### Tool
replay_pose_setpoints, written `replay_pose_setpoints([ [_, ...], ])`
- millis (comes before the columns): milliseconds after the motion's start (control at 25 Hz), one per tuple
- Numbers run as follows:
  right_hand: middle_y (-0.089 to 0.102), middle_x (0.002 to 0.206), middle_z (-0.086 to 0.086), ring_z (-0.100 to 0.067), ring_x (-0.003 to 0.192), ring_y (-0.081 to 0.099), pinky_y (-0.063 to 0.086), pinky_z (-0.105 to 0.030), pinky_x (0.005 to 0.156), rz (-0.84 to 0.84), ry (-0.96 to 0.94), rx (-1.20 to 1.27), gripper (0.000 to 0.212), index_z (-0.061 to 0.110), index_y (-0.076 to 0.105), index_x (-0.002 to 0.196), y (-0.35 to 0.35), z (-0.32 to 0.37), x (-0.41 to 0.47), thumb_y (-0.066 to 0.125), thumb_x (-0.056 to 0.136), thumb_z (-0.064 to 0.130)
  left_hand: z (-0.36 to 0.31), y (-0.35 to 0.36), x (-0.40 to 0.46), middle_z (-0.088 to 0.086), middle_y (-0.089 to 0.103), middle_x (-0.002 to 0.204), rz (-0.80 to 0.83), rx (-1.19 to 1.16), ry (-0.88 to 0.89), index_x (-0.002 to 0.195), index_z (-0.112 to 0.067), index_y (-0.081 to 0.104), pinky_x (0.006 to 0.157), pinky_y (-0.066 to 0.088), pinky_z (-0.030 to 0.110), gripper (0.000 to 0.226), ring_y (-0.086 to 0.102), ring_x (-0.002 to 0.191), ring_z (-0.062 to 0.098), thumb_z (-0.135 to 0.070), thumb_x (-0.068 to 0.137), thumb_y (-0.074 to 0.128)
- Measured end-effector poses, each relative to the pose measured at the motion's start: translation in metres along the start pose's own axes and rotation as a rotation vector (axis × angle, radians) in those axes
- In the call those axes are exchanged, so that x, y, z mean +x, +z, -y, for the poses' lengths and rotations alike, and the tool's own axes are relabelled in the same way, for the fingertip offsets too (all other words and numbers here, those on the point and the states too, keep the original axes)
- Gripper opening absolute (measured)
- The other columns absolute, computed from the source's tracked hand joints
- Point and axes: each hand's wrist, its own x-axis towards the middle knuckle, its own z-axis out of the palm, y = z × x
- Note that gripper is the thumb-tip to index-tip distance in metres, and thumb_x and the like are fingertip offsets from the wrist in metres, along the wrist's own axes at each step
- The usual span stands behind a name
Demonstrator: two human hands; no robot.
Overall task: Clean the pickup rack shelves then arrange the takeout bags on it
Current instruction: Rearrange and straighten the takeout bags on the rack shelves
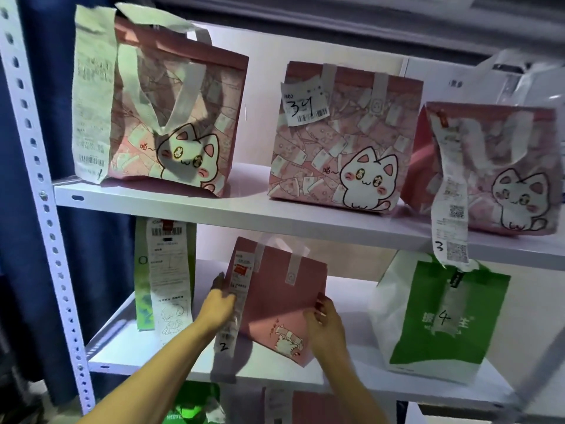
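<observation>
head view: a small pink bag (275, 289) sits tilted on the middle shelf (128, 347) of the white rack (46, 209). the left hand (218, 304) grips its left edge over a receipt marked 2 (234, 307), fingers curled round it. the right hand (324, 322) holds the right edge, thumb on the front. a green bag marked 4 (440, 316) stands to the right, a pale green bag (143, 289) to the left. three pink cat bags (345, 139) stand on the upper shelf (244, 206).

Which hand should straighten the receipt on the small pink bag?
Probably the left hand: it already grips the small pink bag at the edge where the receipt hangs; the right hand holds the far side.
</observation>
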Motion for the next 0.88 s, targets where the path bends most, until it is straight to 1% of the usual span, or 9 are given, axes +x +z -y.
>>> replay_pose_setpoints([
  [80,0.069,0.099,0.014,-0.007,0.083,0.067,0.052,-0.024,0.065,0.016,0.012,-0.003,0.027,0.029,0.055,0.122,0.001,0.002,0.006,0.051,0.097,0.018,-0.001,0.000,0.005,0.006,0.059,0.134,0.008,-0.023,-0.013,0.144,-0.020,0.040,0.102,0.050,0.049,0.049,0.058,0.118,0.032,-0.004,0.097,0.044],
  [160,0.071,0.103,0.007,-0.014,0.088,0.069,0.057,-0.036,0.077,0.003,0.028,0.020,0.028,0.027,0.054,0.126,0.001,0.001,0.010,0.049,0.099,0.020,-0.001,-0.001,0.006,0.009,0.057,0.135,-0.016,-0.049,-0.045,0.149,-0.018,0.035,0.099,0.050,0.045,0.054,0.059,0.115,0.029,-0.008,0.098,0.048],
  [240,0.069,0.100,0.007,-0.017,0.089,0.068,0.058,-0.041,0.081,-0.036,0.047,0.015,0.030,0.027,0.051,0.130,-0.001,0.000,0.012,0.046,0.101,0.022,0.001,-0.005,0.008,0.010,0.064,0.123,-0.054,-0.007,-0.045,0.147,-0.017,0.041,0.096,0.052,0.044,0.050,0.063,0.107,0.027,-0.013,0.098,0.052],
  [320,0.065,0.095,0.011,-0.017,0.087,0.067,0.058,-0.043,0.081,-0.062,0.059,0.005,0.032,0.029,0.049,0.132,-0.004,0.000,0.012,0.043,0.101,0.022,0.003,-0.007,0.004,0.004,0.072,0.107,-0.049,0.021,-0.019,0.129,-0.018,0.059,0.093,0.055,0.046,0.032,0.068,0.099,0.023,-0.018,0.098,0.054],
  [400,0.065,0.095,0.011,-0.017,0.088,0.066,0.058,-0.043,0.081,-0.077,0.056,-0.006,0.033,0.031,0.047,0.133,-0.006,0.002,0.010,0.042,0.102,0.024,0.004,-0.006,-0.006,-0.002,0.074,0.100,-0.029,-0.007,0.012,0.110,-0.020,0.067,0.091,0.056,0.047,0.017,0.069,0.095,0.019,-0.023,0.098,0.055],
  [520,0.065,0.093,0.008,-0.017,0.081,0.066,0.054,-0.035,0.068,-0.127,0.053,-0.003,0.029,0.033,0.042,0.131,-0.007,0.006,0.003,0.043,0.103,0.027,0.005,-0.003,-0.019,-0.001,0.075,0.091,-0.044,-0.069,0.030,0.097,-0.020,0.068,0.084,0.058,0.046,0.012,0.071,0.086,0.020,-0.024,0.098,0.056],
  [600,0.063,0.086,0.005,-0.017,0.072,0.062,0.045,-0.029,0.057,-0.181,0.061,0.014,0.026,0.030,0.043,0.126,-0.009,0.008,-0.004,0.044,0.101,0.022,0.003,-0.001,-0.025,0.000,0.074,0.085,-0.056,-0.087,0.036,0.090,-0.018,0.066,0.077,0.057,0.045,0.012,0.071,0.081,0.023,-0.022,0.098,0.056],
  [720,0.064,0.085,0.003,-0.017,0.072,0.061,0.040,-0.028,0.057,-0.226,0.077,0.027,0.028,0.029,0.046,0.126,-0.013,0.011,-0.014,0.044,0.100,0.021,-0.004,-0.001,-0.034,-0.003,0.074,0.083,-0.048,-0.132,0.058,0.090,-0.021,0.066,0.073,0.055,0.039,0.013,0.070,0.080,0.020,-0.020,0.098,0.056],
  [880,0.066,0.094,0.003,-0.019,0.079,0.064,0.054,-0.036,0.070,-0.231,0.064,0.049,0.036,0.029,0.049,0.132,-0.020,0.013,-0.026,0.046,0.098,0.020,-0.013,-0.004,-0.049,-0.007,0.076,0.090,-0.030,-0.196,0.107,0.096,-0.028,0.068,0.078,0.057,0.036,0.016,0.073,0.085,0.012,-0.019,0.098,0.054],
])
